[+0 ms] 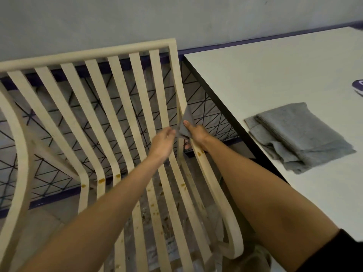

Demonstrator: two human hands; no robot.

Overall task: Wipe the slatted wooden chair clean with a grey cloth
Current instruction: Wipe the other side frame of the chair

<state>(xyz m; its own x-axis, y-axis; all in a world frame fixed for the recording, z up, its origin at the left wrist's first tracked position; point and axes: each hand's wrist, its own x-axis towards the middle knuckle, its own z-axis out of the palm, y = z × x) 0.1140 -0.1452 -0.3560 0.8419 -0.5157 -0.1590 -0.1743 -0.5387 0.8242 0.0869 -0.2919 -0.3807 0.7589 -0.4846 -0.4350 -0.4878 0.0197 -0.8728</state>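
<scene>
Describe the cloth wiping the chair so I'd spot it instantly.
Find the pale slatted chair and follow its table-side rail to the right hand. The small grey cloth is pressed under its thumb against that rail, unlike the folded grey cloths lying flat on the table.

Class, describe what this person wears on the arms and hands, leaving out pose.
The left hand and the right hand are bare: no gloves, watch or bracelet show. Both forearms are uncovered. A black sleeve covers only the right upper arm.
</scene>
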